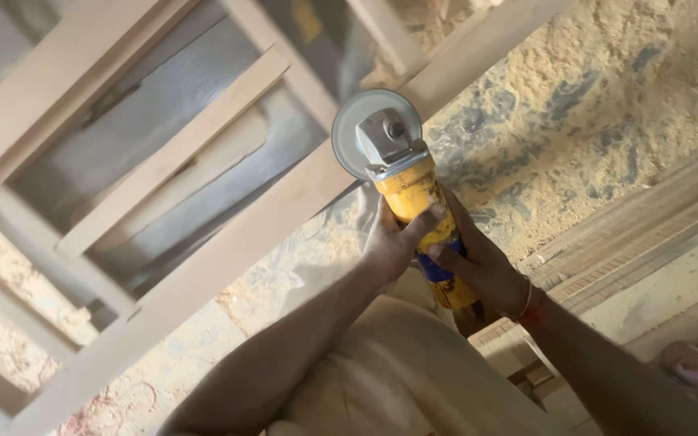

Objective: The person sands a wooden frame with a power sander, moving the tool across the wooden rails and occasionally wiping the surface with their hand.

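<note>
While both my hands clench the yellow grinder, left hand and right hand wrapped round its body, blue label under my fingers, disc on the wooden frame, sawdust floor beyond.

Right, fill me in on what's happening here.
A person holds a yellow angle grinder in both hands, the left hand on one side of the body and the right hand on the other. Its round disc lies over a long rail of a pale wooden frame. Sawdust covers the floor around it. Stacked boards lie to the right. Whether the disc is spinning can't be told.
</note>
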